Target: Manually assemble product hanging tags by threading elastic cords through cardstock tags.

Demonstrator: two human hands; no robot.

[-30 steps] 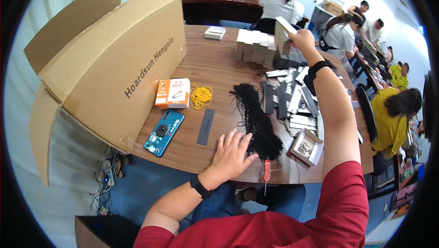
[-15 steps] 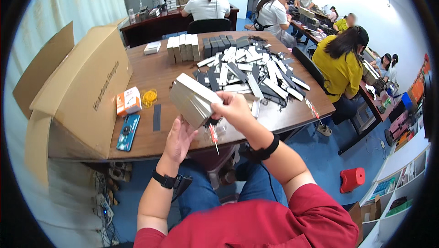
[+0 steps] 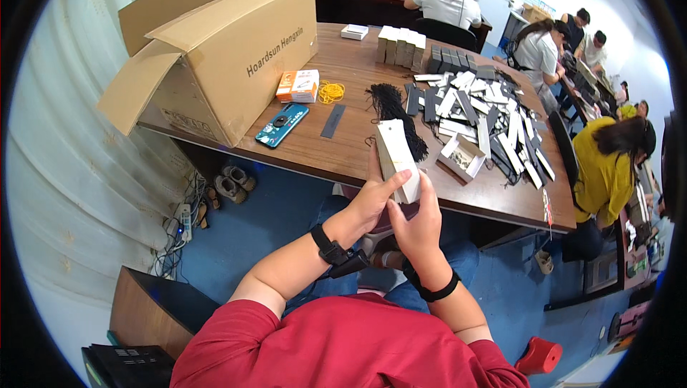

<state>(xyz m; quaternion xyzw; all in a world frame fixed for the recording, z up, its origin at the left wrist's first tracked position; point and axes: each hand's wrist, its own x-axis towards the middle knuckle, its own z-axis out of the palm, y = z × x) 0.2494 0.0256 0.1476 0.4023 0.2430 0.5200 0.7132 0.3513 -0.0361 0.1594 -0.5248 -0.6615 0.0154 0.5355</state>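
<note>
Just past the table's near edge, a thick stack of white hang tags (image 3: 393, 146) is held between both of my hands. My left hand (image 3: 371, 203) grips its left side, thumb laid across the top face. Closed about the near right end is my right hand (image 3: 421, 222), its fingers partly hidden by the stack. A bundle of black strings (image 3: 401, 118) fans out along the stack's far right side. Just right of it sits a small open white box (image 3: 461, 157) with small bits inside. Beyond that lies a heap of loose black and white tags (image 3: 485, 113).
A large open cardboard carton (image 3: 247, 52) stands at the table's left. Near it are an orange-white box (image 3: 298, 86), yellow rubber bands (image 3: 330, 92), a blue phone (image 3: 282, 125) and one dark tag (image 3: 333, 121). Neat tag stacks (image 3: 401, 46) stand behind. Other people sit at tables beyond.
The stack has been turned upright, and its black strings now spread beyond it. My right hand has shifted from its upper side to the near end. The view has swung, showing the small white box.
</note>
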